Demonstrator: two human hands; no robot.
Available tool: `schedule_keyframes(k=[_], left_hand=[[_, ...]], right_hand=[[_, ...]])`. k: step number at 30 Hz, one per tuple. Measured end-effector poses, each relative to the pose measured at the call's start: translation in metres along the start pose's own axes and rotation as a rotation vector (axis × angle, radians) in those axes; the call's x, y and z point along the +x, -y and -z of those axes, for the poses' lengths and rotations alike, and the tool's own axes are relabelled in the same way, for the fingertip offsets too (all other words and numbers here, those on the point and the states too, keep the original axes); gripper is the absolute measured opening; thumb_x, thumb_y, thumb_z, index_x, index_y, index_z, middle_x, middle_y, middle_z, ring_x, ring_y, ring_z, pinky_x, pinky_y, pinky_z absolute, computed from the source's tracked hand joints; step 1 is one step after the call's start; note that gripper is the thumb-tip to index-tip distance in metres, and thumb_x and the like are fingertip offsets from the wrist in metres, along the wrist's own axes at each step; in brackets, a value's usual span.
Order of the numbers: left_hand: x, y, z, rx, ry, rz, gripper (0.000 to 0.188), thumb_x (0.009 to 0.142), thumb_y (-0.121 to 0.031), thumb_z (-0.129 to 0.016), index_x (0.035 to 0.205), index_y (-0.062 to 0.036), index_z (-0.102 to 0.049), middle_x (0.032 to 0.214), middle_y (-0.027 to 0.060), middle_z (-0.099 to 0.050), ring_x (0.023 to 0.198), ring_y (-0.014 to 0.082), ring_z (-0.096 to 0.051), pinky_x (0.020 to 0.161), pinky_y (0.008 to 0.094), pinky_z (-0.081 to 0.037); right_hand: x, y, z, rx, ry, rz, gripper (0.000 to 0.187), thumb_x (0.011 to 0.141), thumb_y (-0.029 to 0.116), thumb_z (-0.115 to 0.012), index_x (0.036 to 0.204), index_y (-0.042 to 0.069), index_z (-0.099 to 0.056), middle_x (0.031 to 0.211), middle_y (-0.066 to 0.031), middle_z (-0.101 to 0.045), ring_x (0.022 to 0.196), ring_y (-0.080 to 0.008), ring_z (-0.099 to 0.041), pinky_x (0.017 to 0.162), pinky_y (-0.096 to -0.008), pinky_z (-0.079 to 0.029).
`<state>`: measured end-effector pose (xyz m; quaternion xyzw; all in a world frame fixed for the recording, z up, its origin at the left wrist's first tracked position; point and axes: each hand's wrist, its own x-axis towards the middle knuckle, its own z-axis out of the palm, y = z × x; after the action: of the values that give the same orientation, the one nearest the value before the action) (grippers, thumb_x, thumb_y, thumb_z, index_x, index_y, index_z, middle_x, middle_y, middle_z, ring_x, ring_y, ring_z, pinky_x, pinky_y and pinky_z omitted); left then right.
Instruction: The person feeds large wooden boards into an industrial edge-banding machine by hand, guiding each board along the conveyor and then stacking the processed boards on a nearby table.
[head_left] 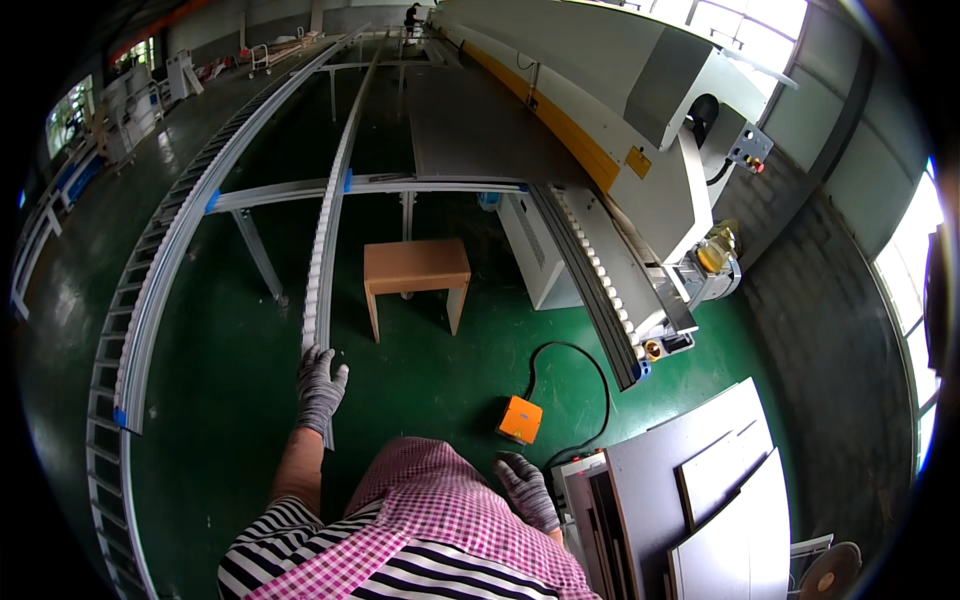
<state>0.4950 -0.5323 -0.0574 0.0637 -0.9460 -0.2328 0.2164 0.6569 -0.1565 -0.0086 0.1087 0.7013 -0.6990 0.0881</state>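
My left hand [321, 388], in a grey striped knit glove, rests on the near end of the middle roller rail [318, 270]. Its fingers point forward along the rail and its thumb stands apart to the right. My right hand [527, 490], gloved alike, hangs low beside my checked apron [430, 500]. Its fingers are loosely stretched, and I see nothing in them. A dark flat panel [485, 125] lies farther ahead, alongside the long machine [590, 90] with its yellow-orange strip.
An orange foot-pedal box [520, 420] with a black cable sits on the green floor. A brown stool-like bench [416, 265] stands under the frame. Cut boards [700, 490] are stacked at the lower right. Another roller rail [170, 250] runs left. A person [412, 20] stands at the far end.
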Motion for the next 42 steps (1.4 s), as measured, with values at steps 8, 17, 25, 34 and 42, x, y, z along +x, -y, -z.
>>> schedule_keyframes(k=[8, 17, 25, 34, 42], left_hand=[[0.065, 0.023, -0.052, -0.849, 0.045, 0.166, 0.044, 0.087, -0.014, -0.063, 0.128, -0.0045, -0.049, 0.127, 0.0162, -0.053, 0.119, 0.0259, -0.049, 0.101, 0.034, -0.038], [0.137, -0.033, -0.083, -1.152, 0.275, 0.323, 0.053, 0.09, -0.02, -0.059, 0.139, -0.0124, -0.038, 0.117, 0.0108, -0.058, 0.108, 0.0201, -0.056, 0.095, 0.0368, -0.042], [0.171, -0.08, -0.093, -1.126, 0.469, 0.548, 0.065, 0.086, -0.026, -0.064, 0.142, -0.0149, -0.032, 0.116, 0.0097, -0.058, 0.095, 0.0221, -0.061, 0.085, 0.0369, -0.045], [0.194, -0.092, -0.133, -1.174, 0.611, 0.588, 0.061, 0.086, -0.029, -0.063, 0.139, -0.0203, -0.033, 0.131, 0.0178, -0.049, 0.113, 0.0342, -0.054, 0.097, 0.0471, -0.038], [0.216, -0.088, -0.171, -1.255, 0.836, 0.636, 0.052, 0.087, -0.039, -0.06, 0.131, -0.0217, -0.04, 0.138, 0.0139, -0.042, 0.12, 0.0313, -0.047, 0.098, 0.0487, -0.035]], right_hand=[[0.016, 0.01, -0.015, -0.202, 0.059, -0.043, 0.033, 0.091, 0.019, -0.058, 0.118, -0.001, -0.057, 0.109, -0.0105, -0.063, 0.099, -0.016, -0.057, 0.088, -0.0265, -0.043], [0.008, 0.003, -0.017, -0.097, -0.075, -0.191, 0.033, 0.091, 0.019, -0.058, 0.117, -0.001, -0.057, 0.106, -0.011, -0.064, 0.097, -0.0161, -0.057, 0.087, -0.0267, -0.044], [0.0, -0.016, -0.024, -0.078, -0.132, -0.244, 0.038, 0.091, 0.023, -0.057, 0.122, -0.001, -0.054, 0.115, -0.0131, -0.062, 0.106, -0.0203, -0.056, 0.091, -0.0289, -0.043], [-0.009, -0.016, -0.034, -0.05, -0.18, -0.295, 0.043, 0.091, 0.03, -0.058, 0.122, 0.001, -0.054, 0.115, -0.0144, -0.061, 0.107, -0.0229, -0.057, 0.092, -0.0308, -0.043], [0.006, -0.019, -0.042, -0.14, -0.146, -0.248, 0.048, 0.09, 0.034, -0.059, 0.124, 0.001, -0.053, 0.119, -0.0159, -0.06, 0.11, -0.026, -0.056, 0.095, -0.032, -0.042]])
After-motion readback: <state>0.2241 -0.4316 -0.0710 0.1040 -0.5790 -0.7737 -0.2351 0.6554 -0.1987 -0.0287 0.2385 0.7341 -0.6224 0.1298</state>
